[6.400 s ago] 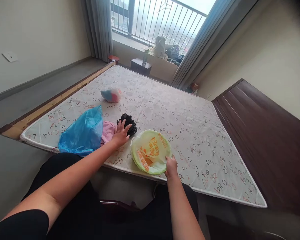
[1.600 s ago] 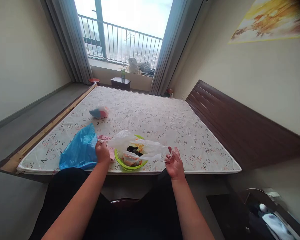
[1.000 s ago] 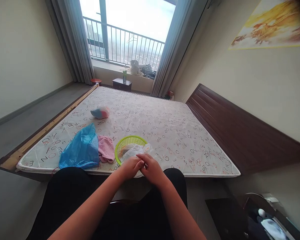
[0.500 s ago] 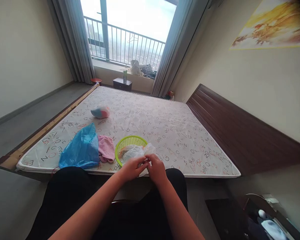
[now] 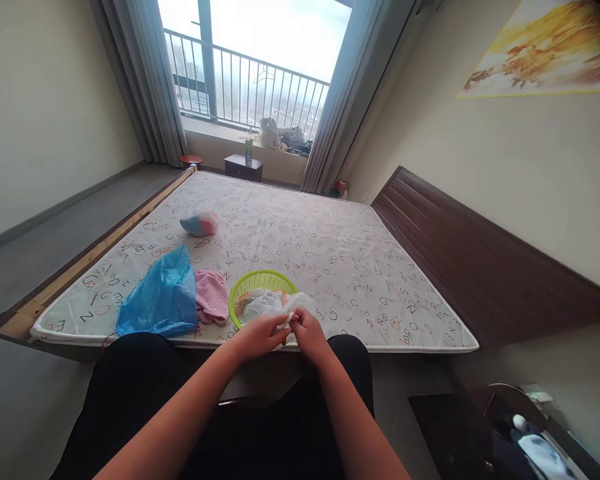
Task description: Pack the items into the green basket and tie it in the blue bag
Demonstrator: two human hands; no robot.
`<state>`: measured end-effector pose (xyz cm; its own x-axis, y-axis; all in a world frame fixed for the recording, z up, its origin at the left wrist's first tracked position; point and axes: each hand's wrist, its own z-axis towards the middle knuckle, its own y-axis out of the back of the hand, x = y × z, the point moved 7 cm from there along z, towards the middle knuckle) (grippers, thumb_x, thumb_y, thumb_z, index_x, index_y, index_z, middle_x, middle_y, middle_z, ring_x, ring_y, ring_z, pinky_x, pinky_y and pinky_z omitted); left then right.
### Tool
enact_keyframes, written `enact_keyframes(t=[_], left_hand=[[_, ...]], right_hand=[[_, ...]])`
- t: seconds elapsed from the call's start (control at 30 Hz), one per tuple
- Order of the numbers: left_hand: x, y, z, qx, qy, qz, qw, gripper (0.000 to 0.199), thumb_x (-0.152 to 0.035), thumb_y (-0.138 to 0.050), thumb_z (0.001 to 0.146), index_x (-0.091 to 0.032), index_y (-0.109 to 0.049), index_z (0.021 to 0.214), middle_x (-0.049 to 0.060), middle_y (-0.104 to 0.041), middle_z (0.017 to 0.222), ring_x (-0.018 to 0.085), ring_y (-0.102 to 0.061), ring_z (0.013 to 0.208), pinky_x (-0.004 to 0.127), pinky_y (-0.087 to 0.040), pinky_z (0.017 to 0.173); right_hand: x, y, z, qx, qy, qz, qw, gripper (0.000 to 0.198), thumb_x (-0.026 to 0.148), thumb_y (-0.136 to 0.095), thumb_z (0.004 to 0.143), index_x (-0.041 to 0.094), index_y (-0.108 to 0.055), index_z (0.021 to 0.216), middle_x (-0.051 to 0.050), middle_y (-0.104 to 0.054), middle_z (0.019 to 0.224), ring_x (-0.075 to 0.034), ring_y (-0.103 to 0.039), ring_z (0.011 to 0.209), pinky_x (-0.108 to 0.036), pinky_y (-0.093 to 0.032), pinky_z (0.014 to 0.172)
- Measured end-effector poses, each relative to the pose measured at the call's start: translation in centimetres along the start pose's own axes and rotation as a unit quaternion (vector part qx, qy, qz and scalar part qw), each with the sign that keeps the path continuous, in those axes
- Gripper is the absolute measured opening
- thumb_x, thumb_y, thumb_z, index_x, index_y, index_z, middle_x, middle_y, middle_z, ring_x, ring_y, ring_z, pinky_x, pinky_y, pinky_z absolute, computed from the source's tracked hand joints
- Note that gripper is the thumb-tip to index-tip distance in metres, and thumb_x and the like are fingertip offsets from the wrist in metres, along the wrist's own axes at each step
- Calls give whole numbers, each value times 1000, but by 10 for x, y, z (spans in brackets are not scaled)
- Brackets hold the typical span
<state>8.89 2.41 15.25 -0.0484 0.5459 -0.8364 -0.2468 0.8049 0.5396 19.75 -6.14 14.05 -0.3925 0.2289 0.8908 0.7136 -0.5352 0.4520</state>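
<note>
A thin white plastic bag (image 5: pixel 267 304) lies partly in a lime-green plastic basket (image 5: pixel 236 288) at the near edge of the mattress. My left hand (image 5: pixel 261 335) pinches a twisted white strip of the bag. Close against it, my right hand (image 5: pixel 309 333) has its fingers closed on the same twisted part. Something brownish shows beside the bag in the basket, too unclear to name. To the left of the basket lie a pink towel (image 5: pixel 211 297) and a blue plastic bag (image 5: pixel 161 297).
The letter-printed mattress (image 5: pixel 340 267) spreads ahead, with a clear bag of blue and pink stuff (image 5: pixel 200 225) farther back. A dark wooden headboard (image 5: pixel 460 247) borders the right. Beyond stand a small nightstand (image 5: pixel 243 168) and a window with a railing.
The white plastic between my fingers is now drawn into a twisted strip, and my hands have shifted slightly. The basket, towel and blue bag stay in place.
</note>
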Motion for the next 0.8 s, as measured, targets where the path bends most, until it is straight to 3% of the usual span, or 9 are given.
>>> enact_keyframes(t=[0.13, 0.23, 0.3, 0.4, 0.5, 0.57, 0.63, 0.7, 0.8], left_hand=[[14, 1, -1, -28, 25, -106, 994, 35, -34, -52, 98, -20, -58, 128, 0, -72, 83, 11, -46, 59, 23, -36, 60], [5, -1, -1, 3, -17, -50, 999, 19, -27, -56, 93, -20, -71, 103, 1, -69, 85, 13, -54, 70, 24, -40, 67], [-2, -2, -1, 10, -43, 2, 999, 20, -25, -58, 91, -21, -76, 97, 2, -68, 85, 16, -58, 80, 26, -43, 74], [1, -3, 2, -36, -18, 49, 998, 31, -27, -59, 92, -22, -77, 116, 4, -68, 87, 18, -60, 81, 29, -45, 75], [14, -1, 4, -110, 35, 52, 992, 55, -32, -63, 90, -18, -61, 143, 4, -67, 86, 19, -60, 77, 31, -49, 74], [21, -2, 4, -134, 38, 22, 990, 76, -32, -67, 86, -14, -44, 156, 7, -71, 95, 21, -64, 83, 34, -53, 80], [22, -5, 4, -134, 10, -1, 991, 83, -25, -66, 84, -14, -35, 161, 11, -72, 112, 24, -67, 97, 38, -55, 90], [19, -6, 3, -123, -23, -2, 992, 79, -14, -57, 84, -18, -36, 161, 14, -68, 129, 26, -65, 114, 41, -52, 100], [12, -8, -1, -93, -46, 6, 995, 78, -8, -50, 82, -22, -40, 159, 13, -64, 139, 27, -60, 127, 44, -49, 108]], right_hand=[[-9, 9, 3, -45, -26, 55, 997, 25, 35, -47, 90, 23, -51, 68, 2, -53, 62, -17, -49, 62, -26, -37, 60], [-6, 14, 3, -81, -30, 54, 995, 21, 36, -48, 88, 24, -52, 71, 2, -54, 65, -17, -51, 65, -27, -39, 63], [0, 18, 2, -120, -28, 43, 991, 17, 37, -48, 87, 24, -51, 76, 2, -55, 69, -18, -53, 68, -28, -41, 66], [14, 19, -2, -167, -24, -10, 986, 12, 35, -50, 86, 25, -46, 81, 3, -53, 70, -18, -52, 66, -29, -40, 64], [32, 17, -6, -181, -5, -76, 981, 11, 34, -49, 89, 25, -45, 84, 3, -53, 71, -18, -52, 64, -29, -38, 62], [43, 13, -7, -144, 4, -125, 982, 15, 35, -47, 94, 25, -48, 83, 2, -55, 70, -18, -52, 63, -29, -36, 62], [50, 5, -7, -47, 6, -189, 981, 23, 35, -47, 96, 24, -53, 77, 0, -57, 66, -18, -51, 61, -29, -32, 60], [55, -4, -9, 76, 20, -234, 969, 29, 34, -47, 97, 23, -58, 72, -2, -61, 66, -18, -52, 62, -30, -29, 60], [65, -11, -14, 223, 65, -199, 952, 32, 30, -47, 96, 20, -62, 70, -4, -66, 73, -18, -55, 68, -29, -32, 63]])
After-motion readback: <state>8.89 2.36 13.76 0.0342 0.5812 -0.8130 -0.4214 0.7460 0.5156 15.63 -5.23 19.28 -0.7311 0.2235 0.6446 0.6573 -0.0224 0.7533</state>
